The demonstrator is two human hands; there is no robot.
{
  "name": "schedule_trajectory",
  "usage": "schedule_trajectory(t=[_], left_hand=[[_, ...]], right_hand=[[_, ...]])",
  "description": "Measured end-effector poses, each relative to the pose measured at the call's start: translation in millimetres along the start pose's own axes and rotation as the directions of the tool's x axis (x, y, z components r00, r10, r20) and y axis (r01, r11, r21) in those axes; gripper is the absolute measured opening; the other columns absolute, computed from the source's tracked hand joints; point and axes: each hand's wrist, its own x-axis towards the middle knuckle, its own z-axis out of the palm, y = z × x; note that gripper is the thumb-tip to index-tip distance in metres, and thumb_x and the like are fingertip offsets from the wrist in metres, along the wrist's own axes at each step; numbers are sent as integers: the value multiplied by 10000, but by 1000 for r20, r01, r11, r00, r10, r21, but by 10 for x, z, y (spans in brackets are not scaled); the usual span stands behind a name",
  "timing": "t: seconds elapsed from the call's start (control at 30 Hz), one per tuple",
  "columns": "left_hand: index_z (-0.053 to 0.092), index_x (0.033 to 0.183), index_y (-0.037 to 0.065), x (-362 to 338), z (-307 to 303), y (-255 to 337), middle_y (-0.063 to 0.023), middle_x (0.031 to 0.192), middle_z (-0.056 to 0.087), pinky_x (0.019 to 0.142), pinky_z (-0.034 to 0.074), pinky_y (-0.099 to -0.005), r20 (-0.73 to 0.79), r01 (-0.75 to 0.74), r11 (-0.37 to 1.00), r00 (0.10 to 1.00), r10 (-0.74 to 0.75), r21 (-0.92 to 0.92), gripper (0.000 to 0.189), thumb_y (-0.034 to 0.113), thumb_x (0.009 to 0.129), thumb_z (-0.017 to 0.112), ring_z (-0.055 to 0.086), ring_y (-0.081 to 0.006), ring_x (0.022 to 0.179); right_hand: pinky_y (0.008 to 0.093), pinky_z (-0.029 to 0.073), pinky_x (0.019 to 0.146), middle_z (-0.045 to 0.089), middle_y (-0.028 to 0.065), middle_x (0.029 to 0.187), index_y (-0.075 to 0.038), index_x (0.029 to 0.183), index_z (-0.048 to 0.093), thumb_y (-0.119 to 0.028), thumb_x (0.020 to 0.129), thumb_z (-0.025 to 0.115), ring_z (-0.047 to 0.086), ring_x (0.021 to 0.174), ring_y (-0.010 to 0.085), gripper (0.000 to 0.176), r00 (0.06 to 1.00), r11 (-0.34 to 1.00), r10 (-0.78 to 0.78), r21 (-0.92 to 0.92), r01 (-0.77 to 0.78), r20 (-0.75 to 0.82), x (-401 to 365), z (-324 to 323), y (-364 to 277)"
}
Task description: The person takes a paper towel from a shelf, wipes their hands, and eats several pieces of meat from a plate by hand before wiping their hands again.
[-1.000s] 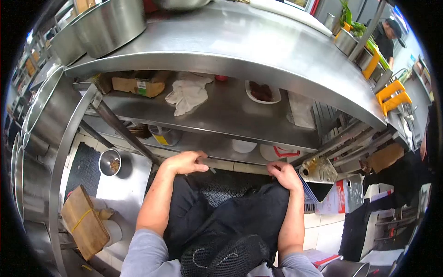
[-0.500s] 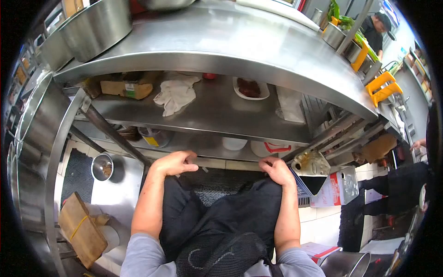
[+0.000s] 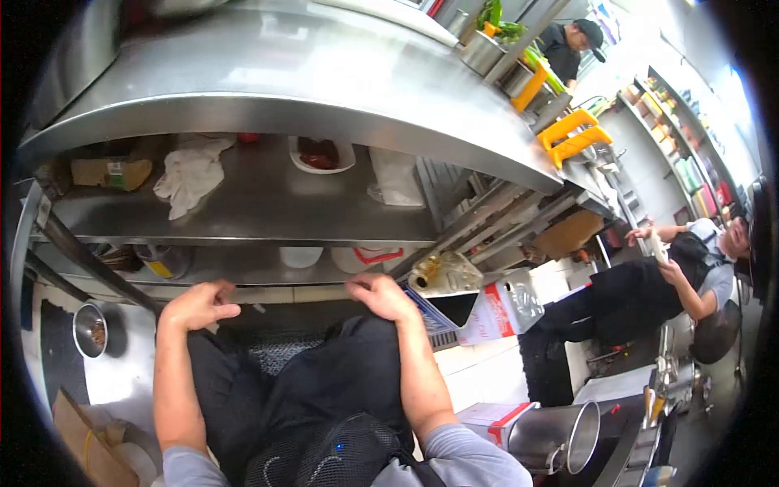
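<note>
Black trousers stretch across your bent legs, between your two bare forearms, before a stainless-steel desk in a kitchen. Your left hand hangs just past the left knee, thumb apart from loosely bent fingers, the dark cloth directly beneath the wrist. Your right hand lies over the other knee, back upward and fingers curled down; its palm is hidden, so whether it closes on anything cannot be told. The trousers lie on the body side of both hands, the lap between them.

Beyond your fingers, a low shelf carries a white tub. On the shelf above sit a crumpled white cloth, a white dish of dark red food and a clear bag. Just beside your right hand stands a stained metal can, a red-and-white box next to it. Well to your left rests a metal bowl with brown bits inside. At far right, a co-worker in a dark apron holds something pale.
</note>
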Motion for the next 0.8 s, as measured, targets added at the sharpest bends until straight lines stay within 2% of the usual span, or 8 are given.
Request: schedule_trajectory(t=[0.23, 0.4, 0.53, 0.6, 0.67, 0.7, 0.77, 0.8], left_hand=[[583, 1302, -60, 15, 26, -15, -176, 1010, 737, 849, 544, -373, -30, -34, 999, 999, 35, 41, 629, 327, 850, 785, 710, -273, 931], [595, 1289, -43, -23, -16, 70, -180, 1058, 729, 903, 527, -373, 8, 58, 998, 998, -58, -2, 639, 357, 835, 800, 696, -270, 1005], [586, 1309, -55, -49, -65, 134, -167, 1100, 719, 908, 529, -359, 60, 40, 997, 998, -36, -66, 624, 329, 861, 789, 688, -244, 1002], [588, 1291, -60, -45, -23, 92, -154, 1008, 730, 845, 539, -351, -29, -29, 993, 999, 26, -111, 550, 252, 877, 772, 690, -209, 904], [597, 1286, -46, -77, -50, 199, -155, 1055, 727, 866, 535, -358, -58, -46, 998, 997, 44, -40, 538, 237, 866, 780, 689, -235, 939], [609, 1274, -35, -92, -34, 211, -156, 1091, 719, 866, 532, -364, -172, -129, 990, 978, 117, -59, 517, 220, 858, 782, 686, -250, 954], [642, 1239, -11, -161, -79, 486, -162, 1159, 700, 918, 511, -362, -379, -306, 950, 874, 304, 57, 452, 165, 845, 774, 670, -285, 1042], [655, 1215, -5, -209, -137, 554, -147, 1165, 691, 980, 485, -349, -445, -318, 943, 833, 327, 97, 405, 129, 847, 757, 648, -266, 1121]], right_hand=[[398, 523, 907, 716, 229, 1069, -16, 1106, 717, -299, 926, 622, 695, 1035, 354, 349, 1000, 1000, 22, 4, -22, 1, 10, -1, -15], [403, 525, 929, 713, 206, 1114, -47, 1136, 721, -311, 931, 623, 691, 1064, 344, 348, 1000, 999, 13, -38, -13, -5, 3, 13, -20], [402, 533, 911, 720, 201, 1090, -56, 1128, 721, -309, 928, 615, 696, 1044, 342, 339, 995, 994, -98, -55, 97, -7, 48, 49, 157], [408, 537, 890, 726, 194, 1058, -52, 1090, 728, -306, 922, 614, 700, 1016, 345, 326, 998, 999, -49, -21, 49, -34, -8, 20, 21], [417, 539, 878, 727, 194, 1043, -50, 1074, 730, -299, 926, 607, 697, 1004, 358, 314, 996, 997, -77, -16, 76, -46, -12, 23, 25], [417, 539, 878, 727, 194, 1043, -50, 1074, 730, -299, 926, 607, 697, 1004, 358, 314, 995, 997, -72, -2, 72, -70, -36, 31, 19], [419, 539, 875, 727, 195, 1031, -47, 1056, 728, -285, 932, 598, 693, 996, 365, 298, 978, 987, -147, -89, 135, -145, -94, -6, -56], [430, 540, 869, 723, 208, 1014, -28, 1039, 722, -255, 933, 606, 687, 989, 376, 276, 960, 980, -201, -55, 194, -197, -136, -16, -58]])
